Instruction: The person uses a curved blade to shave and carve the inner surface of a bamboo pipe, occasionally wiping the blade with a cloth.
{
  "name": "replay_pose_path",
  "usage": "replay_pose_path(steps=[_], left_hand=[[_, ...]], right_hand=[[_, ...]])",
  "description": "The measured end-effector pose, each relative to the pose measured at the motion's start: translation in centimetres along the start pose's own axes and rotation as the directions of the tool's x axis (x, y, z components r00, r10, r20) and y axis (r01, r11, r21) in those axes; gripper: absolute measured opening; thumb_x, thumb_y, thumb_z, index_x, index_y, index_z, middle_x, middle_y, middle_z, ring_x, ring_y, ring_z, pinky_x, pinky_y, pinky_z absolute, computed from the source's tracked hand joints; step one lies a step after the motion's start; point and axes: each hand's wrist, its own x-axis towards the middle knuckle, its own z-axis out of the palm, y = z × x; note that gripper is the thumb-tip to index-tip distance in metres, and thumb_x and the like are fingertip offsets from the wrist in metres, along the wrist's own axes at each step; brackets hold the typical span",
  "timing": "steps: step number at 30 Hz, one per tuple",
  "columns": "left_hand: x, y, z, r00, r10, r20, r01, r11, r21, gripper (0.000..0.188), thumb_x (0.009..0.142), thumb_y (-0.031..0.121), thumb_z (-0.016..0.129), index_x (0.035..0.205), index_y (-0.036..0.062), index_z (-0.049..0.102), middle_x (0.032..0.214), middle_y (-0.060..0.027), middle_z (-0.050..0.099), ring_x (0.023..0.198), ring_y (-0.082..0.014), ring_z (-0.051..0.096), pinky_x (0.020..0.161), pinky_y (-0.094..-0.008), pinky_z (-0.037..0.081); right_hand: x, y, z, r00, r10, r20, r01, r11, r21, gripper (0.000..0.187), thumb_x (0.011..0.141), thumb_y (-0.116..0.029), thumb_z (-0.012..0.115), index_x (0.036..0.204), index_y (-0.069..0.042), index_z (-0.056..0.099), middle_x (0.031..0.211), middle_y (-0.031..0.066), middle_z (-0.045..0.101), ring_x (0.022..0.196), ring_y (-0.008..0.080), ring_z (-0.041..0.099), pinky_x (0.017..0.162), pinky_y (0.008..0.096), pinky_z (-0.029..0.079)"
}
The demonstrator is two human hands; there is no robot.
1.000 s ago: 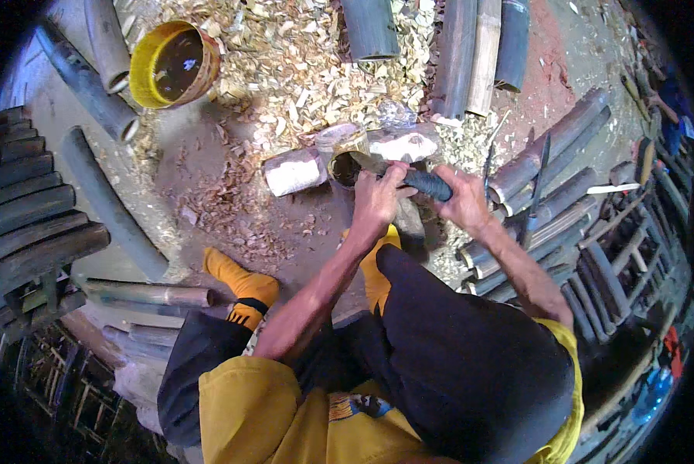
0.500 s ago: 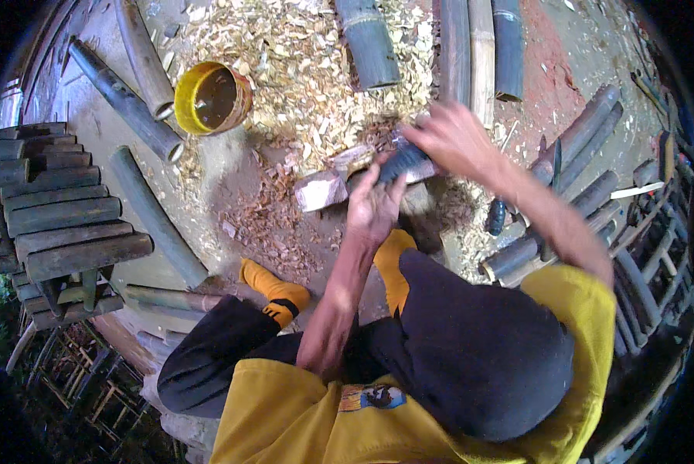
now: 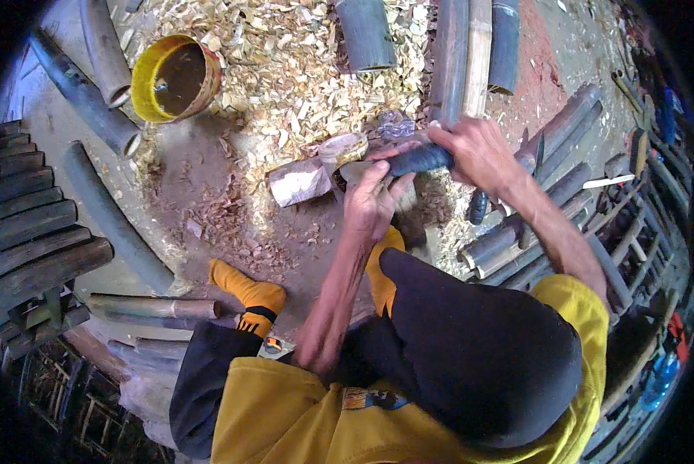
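Observation:
A dark, ribbed, rounded piece like a wrapped handle (image 3: 420,160) lies crosswise between my hands. My left hand (image 3: 372,197) grips its left end, with thumb and fingers closed around it. At its right end my right hand (image 3: 478,151) is curled, fingers bent over the end. Whatever the piece joins is hidden by my fingers. Just left of my left hand lie a pale-faced wood block (image 3: 301,182) and a short cut round (image 3: 342,148). A crumpled clear plastic piece (image 3: 396,124) sits right behind the dark piece.
Wood shavings (image 3: 285,85) cover the ground ahead. A yellow bucket (image 3: 175,79) holding brown liquid stands at far left. Bamboo poles (image 3: 449,69) lie ahead, with more bamboo (image 3: 115,216) at left. A slatted bamboo bench (image 3: 49,263) stands at left; another dark handle (image 3: 478,207) lies at right.
My right hand has come down and nearer, from a blurred raised position to the dark piece's right end. My left hand keeps its grip. The whole view has shifted slightly.

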Motion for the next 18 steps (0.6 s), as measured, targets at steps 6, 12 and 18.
replay_pose_path(steps=[6,12,18], left_hand=[[0.9,0.4,-3.3,0.979,0.202,-0.023,-0.202,0.953,-0.224,0.028,0.09,0.007,0.039,0.117,-0.0017,0.046,0.124,-0.0113,0.046,0.116,-0.0204,0.042,0.1,-0.0303,0.033],[0.8,1.6,1.2,0.929,-0.295,-0.225,0.37,0.694,0.618,0.026,0.084,0.015,0.051,0.1,-0.0051,0.054,0.102,-0.0156,0.054,0.087,-0.0216,0.059,0.075,-0.0309,0.052],[0.4,1.2,-0.8,0.95,-0.143,0.276,-0.253,0.161,0.954,0.025,0.087,0.011,0.048,0.107,-0.0017,0.051,0.106,-0.0154,0.055,0.096,-0.0253,0.056,0.085,-0.0373,0.047]], right_hand=[[6.0,-3.5,-3.2,0.9,-0.378,-0.22,0.289,0.891,-0.349,0.018,0.065,-0.016,0.061,0.082,-0.011,0.059,0.07,0.0047,0.058,0.075,0.0203,0.057,0.065,0.0315,0.045],[-7.7,-5.9,9.2,0.782,0.623,0.03,-0.474,0.563,0.677,0.036,0.055,-0.008,0.067,0.09,-0.01,0.061,0.078,0.0129,0.061,0.073,0.0315,0.06,0.065,0.0415,0.048],[-5.3,-2.7,5.8,0.912,0.409,0.025,-0.376,0.811,0.448,0.031,0.057,-0.008,0.061,0.088,-0.008,0.058,0.071,0.0146,0.06,0.068,0.0355,0.058,0.061,0.0449,0.045]])
